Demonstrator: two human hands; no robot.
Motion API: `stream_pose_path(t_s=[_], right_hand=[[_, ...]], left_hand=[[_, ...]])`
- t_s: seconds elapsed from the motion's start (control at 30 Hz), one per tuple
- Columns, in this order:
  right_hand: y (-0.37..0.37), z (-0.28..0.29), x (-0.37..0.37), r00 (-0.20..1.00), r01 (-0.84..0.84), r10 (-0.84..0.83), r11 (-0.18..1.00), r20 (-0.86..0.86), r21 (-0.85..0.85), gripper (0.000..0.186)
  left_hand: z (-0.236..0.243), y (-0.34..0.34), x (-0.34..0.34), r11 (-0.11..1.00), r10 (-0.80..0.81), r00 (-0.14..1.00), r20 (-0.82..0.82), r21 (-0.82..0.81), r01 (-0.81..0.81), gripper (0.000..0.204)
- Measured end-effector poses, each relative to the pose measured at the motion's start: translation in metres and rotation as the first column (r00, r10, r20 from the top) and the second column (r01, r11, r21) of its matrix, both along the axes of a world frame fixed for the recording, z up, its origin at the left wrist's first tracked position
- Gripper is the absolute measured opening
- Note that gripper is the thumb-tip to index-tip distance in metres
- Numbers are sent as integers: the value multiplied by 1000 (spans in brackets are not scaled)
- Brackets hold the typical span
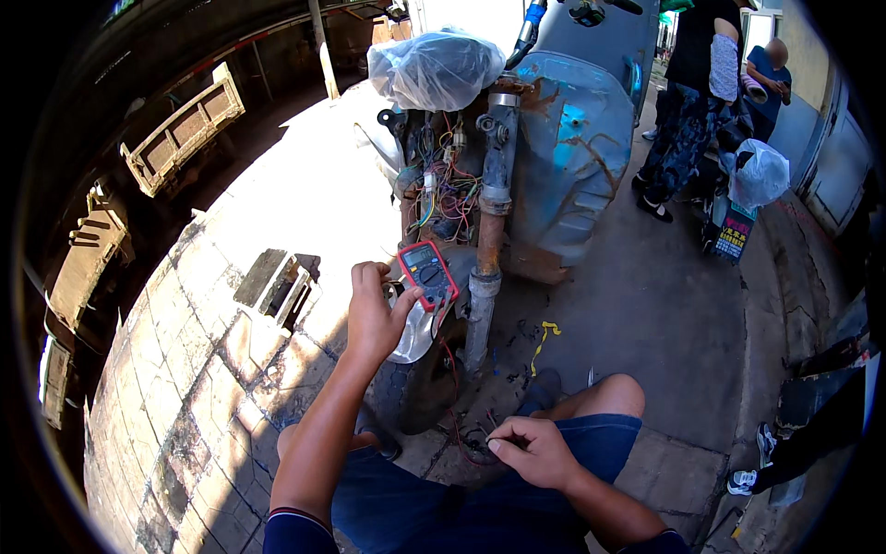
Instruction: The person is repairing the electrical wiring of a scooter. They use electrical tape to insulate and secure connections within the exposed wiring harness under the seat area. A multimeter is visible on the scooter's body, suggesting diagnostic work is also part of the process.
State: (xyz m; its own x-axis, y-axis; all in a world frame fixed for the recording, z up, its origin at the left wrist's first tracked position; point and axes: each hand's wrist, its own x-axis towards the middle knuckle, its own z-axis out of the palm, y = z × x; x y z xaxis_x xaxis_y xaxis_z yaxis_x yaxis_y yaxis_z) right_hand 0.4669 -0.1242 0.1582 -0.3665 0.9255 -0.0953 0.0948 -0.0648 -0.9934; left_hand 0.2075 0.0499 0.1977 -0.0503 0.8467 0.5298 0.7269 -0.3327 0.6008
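Observation:
A red and dark grey multimeter [429, 275] sits tilted in front of the stripped front end of a vehicle. My left hand [372, 309] is closed at its left edge, with the thumb against the lower corner; the other fingertips are partly hidden. From the meter a red test lead [451, 365] hangs down and loops near my right hand. Low over my thigh, my right hand [533, 450] pinches the thin test probes, whose tips barely show. Behind the meter, a bundle of coloured wires [448, 189] spills out beside a rusty fork leg [489, 240].
A clear plastic bag [434, 69] covers the part above the wires. The worn blue body panel [572, 157] stands to the right. Yellow tape or wire [544, 343] lies on the ground. A wooden block [274, 284] is at left. Other people stand at far right.

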Motion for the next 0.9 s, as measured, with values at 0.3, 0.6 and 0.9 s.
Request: stream_pose_path(t_s=[0.3,0.6,0.9], right_hand=[[5,4,0,1000,15,-16,1000,11,23,17],[37,9,-2,740,-174,-81,936,-668,-306,64],[51,31,-46,672,-264,-101,893,-734,-364,73]], left_hand=[[-10,62,39,983,-182,831,-526,-68,172,57],[-2,9,43,953,-245,947,-206,128,274,39],[42,-110,64,810,-568,771,287,28,586,35]])
